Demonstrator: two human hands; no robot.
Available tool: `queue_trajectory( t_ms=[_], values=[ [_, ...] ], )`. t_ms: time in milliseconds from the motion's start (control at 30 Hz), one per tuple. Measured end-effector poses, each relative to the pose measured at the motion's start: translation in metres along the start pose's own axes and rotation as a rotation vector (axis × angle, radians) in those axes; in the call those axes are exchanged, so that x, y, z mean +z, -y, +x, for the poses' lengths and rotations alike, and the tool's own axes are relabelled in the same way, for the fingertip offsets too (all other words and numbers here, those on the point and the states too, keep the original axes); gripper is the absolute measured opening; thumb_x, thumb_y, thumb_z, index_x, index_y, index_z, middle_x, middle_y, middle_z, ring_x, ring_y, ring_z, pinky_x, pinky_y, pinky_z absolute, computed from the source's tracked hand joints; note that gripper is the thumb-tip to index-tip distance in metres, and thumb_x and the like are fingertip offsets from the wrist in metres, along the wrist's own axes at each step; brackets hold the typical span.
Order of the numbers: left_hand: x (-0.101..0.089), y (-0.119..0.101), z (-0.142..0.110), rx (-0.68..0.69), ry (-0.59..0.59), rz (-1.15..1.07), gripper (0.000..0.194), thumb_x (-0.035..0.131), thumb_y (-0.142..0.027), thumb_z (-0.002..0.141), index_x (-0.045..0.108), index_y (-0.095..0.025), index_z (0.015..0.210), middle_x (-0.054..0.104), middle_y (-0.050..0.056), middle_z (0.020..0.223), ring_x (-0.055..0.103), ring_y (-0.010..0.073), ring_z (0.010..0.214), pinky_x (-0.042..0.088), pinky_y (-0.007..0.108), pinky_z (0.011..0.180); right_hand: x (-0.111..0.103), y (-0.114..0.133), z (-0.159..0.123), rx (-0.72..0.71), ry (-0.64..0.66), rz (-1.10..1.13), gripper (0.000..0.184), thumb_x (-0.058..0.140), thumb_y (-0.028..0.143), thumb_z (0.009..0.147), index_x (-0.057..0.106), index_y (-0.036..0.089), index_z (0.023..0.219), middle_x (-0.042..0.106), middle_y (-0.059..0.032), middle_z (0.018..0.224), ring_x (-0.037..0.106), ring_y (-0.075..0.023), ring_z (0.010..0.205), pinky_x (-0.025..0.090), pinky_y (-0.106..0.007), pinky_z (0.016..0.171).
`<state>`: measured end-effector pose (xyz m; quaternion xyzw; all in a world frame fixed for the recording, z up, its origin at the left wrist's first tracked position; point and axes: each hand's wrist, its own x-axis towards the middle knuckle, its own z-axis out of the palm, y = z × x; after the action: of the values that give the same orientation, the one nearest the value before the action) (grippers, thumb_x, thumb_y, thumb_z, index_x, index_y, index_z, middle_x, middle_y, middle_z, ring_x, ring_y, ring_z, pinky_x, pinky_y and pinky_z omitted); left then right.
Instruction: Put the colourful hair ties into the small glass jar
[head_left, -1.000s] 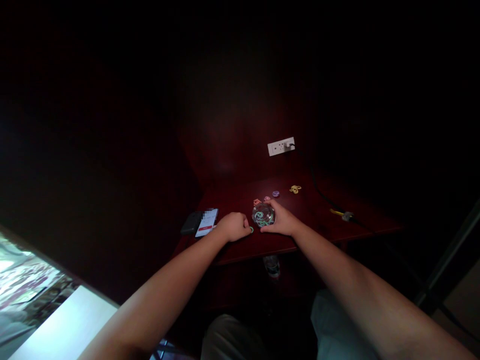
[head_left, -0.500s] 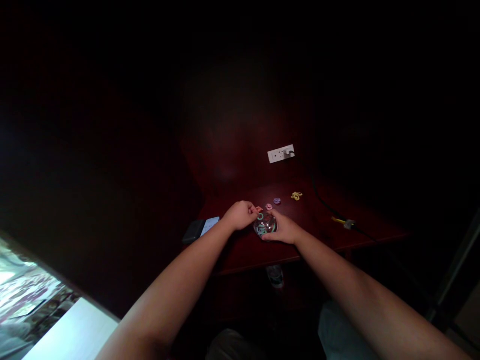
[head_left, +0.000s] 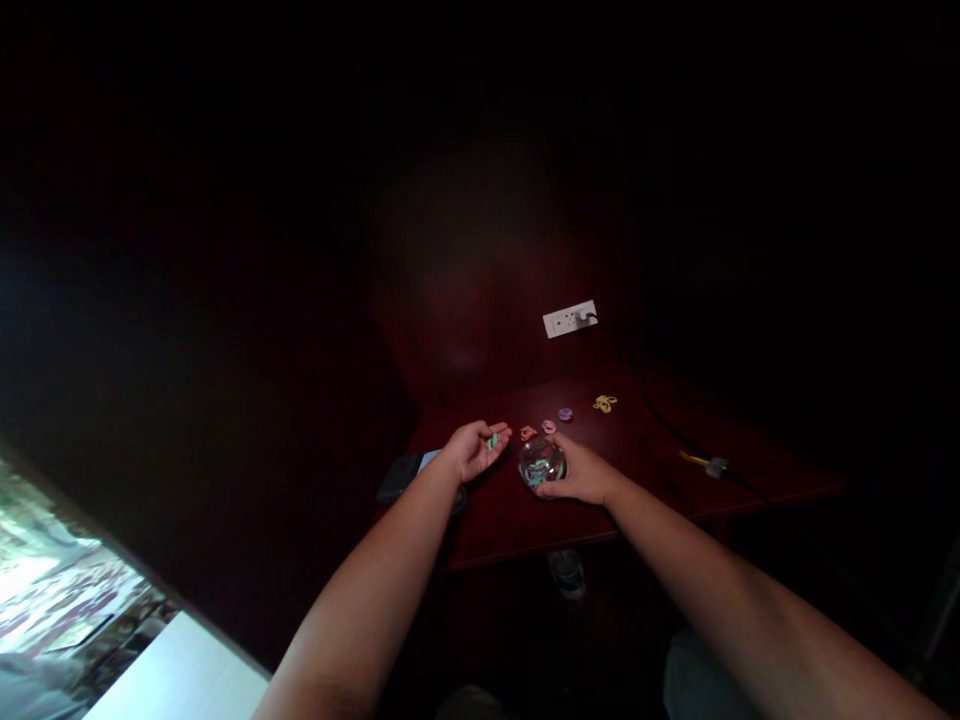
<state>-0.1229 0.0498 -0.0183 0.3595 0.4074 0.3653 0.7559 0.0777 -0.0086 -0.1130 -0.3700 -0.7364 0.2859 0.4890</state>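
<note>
My left hand (head_left: 474,449) is raised palm up over the dark red table (head_left: 622,480), fingers loosely curled, with a small green ring (head_left: 493,441) lying in it. My right hand (head_left: 583,472) grips a small clear glass bowl (head_left: 541,462) that holds several green rings. Just beyond the bowl lie a pink ring (head_left: 528,433), another pink ring (head_left: 548,427) and a purple ring (head_left: 565,414). Yellow rings (head_left: 604,404) lie further back right.
A phone on a dark case (head_left: 405,474) lies at the table's left edge, partly behind my left wrist. A white wall socket (head_left: 569,320) with a plug feeds a black cable (head_left: 660,420) running right to a yellow-ended connector (head_left: 709,464). A bottle (head_left: 568,573) stands under the table.
My left hand picked a green ring from the table, lifted it toward the bowl, then drew back left and turned palm up. My right hand stayed on the bowl.
</note>
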Motion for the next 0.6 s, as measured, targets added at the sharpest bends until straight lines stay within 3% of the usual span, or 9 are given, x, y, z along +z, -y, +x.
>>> queue_trajectory(
  t_ms=[100, 200, 433, 600],
  values=[
    [-0.008, 0.003, 0.002, 0.110, -0.053, 0.044, 0.039, 0.041, 0.010, 0.068, 0.057, -0.003, 0.101, 0.065, 0.013, 0.090, 0.066, 0.0105, 0.072, 0.056, 0.017, 0.067, 0.000, 0.001, 0.000, 0.002, 0.011, 0.015, 0.073, 0.082, 0.036, 0.057, 0.047, 0.017, 0.118, 0.062, -0.0111, 0.115, 0.061, -0.0253, 0.104, 0.045, -0.041, 0.092],
    [-0.013, 0.006, 0.002, 0.203, -0.064, 0.120, 0.036, 0.046, 0.015, 0.068, 0.060, -0.003, 0.096, 0.066, 0.013, 0.092, 0.067, 0.0118, 0.079, 0.056, 0.016, 0.071, -0.001, 0.000, 0.000, 0.012, 0.015, 0.023, 0.073, 0.081, 0.037, 0.057, 0.047, 0.017, 0.118, 0.063, -0.0108, 0.113, 0.062, -0.0250, 0.102, 0.046, -0.041, 0.092],
    [-0.013, 0.008, -0.003, 0.233, -0.014, 0.242, 0.022, 0.058, 0.004, 0.076, 0.064, -0.003, 0.096, 0.068, 0.015, 0.095, 0.068, 0.0129, 0.080, 0.056, 0.017, 0.073, -0.002, 0.003, -0.001, 0.038, 0.005, 0.011, 0.073, 0.082, 0.038, 0.056, 0.048, 0.018, 0.118, 0.065, -0.0100, 0.108, 0.063, -0.0248, 0.099, 0.046, -0.041, 0.091],
    [-0.010, 0.013, -0.006, 0.220, -0.017, 0.312, 0.017, 0.062, -0.003, 0.077, 0.066, -0.004, 0.093, 0.069, 0.014, 0.092, 0.066, 0.0093, 0.074, 0.054, 0.014, 0.068, -0.002, 0.004, -0.001, 0.040, 0.000, -0.002, 0.074, 0.082, 0.038, 0.056, 0.048, 0.017, 0.118, 0.064, -0.0106, 0.111, 0.063, -0.0254, 0.101, 0.047, -0.041, 0.091]
  ],
)
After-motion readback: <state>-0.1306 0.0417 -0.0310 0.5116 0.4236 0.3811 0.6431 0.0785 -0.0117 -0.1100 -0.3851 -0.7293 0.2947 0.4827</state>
